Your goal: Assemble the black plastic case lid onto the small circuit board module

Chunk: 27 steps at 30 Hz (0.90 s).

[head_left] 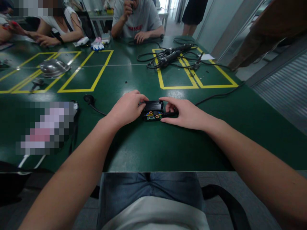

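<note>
On the green table in front of me lies an opened power adapter (153, 117), its circuit board with copper-coloured coils exposed. Behind the board stands its black cover half (153, 105), lifted or tilted; whether the two touch I cannot tell. My left hand (129, 107) pinches the left end of the cover, thumb and fingertips close together. Around the right end curves my right hand (185, 112), index finger at the cover's corner and thumb by the board. Its curled fingers partly hide a black piece there. A cord with a black plug (89, 99) runs out to the left.
A black cable (218, 95) crosses the table on the right. Further back lie corded black tools (169, 58), a metal bowl (54, 67) and yellow tape outlines (92, 90). A blurred-out object (48, 127) is at left. Several people are around the table's far side.
</note>
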Available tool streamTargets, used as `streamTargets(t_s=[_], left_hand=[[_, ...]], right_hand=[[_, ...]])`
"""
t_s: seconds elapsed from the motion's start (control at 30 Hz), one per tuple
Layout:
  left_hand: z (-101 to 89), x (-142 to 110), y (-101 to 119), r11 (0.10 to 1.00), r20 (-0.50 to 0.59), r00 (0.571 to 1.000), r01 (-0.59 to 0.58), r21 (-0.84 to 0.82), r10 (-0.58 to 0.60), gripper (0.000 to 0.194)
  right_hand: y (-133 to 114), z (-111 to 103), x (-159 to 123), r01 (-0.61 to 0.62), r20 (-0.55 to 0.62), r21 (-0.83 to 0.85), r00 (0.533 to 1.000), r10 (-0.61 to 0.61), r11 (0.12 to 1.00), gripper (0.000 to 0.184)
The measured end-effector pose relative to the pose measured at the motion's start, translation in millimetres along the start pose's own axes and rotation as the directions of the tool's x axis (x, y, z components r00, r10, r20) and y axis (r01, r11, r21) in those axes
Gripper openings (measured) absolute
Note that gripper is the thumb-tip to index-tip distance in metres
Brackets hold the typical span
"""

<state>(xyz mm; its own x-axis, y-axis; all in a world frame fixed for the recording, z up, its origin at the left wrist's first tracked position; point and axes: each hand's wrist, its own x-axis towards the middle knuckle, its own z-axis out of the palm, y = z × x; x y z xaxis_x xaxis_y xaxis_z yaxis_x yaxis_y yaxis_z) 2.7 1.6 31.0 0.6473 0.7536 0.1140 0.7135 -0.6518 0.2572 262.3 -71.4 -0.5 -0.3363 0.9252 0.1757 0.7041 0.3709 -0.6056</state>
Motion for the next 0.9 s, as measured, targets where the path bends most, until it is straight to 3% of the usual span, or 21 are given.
streamTargets(t_s=[0.2,0.43,0.9], left_hand=[[1.1,0.8,2.8,0.998,0.011,0.998,0.056,-0.033,-0.055,0.042],[-1.1,0.4,-0.3,0.995,-0.056,0.994,0.093,-0.047,-0.096,0.042],[-1.8,1.9,1.3,0.994,0.028,0.994,0.102,-0.049,-0.101,0.042]], right_hand=[[-0.8,0.0,-0.1,-0.024,0.007,-0.004,1.000,0.024,1.000,0.082],[0.3,0.9,-0.4,-0.022,-0.006,0.001,1.000,0.022,1.000,0.086],[-1.6,0.0,0.1,-0.019,-0.001,-0.027,1.000,0.019,0.999,0.084]])
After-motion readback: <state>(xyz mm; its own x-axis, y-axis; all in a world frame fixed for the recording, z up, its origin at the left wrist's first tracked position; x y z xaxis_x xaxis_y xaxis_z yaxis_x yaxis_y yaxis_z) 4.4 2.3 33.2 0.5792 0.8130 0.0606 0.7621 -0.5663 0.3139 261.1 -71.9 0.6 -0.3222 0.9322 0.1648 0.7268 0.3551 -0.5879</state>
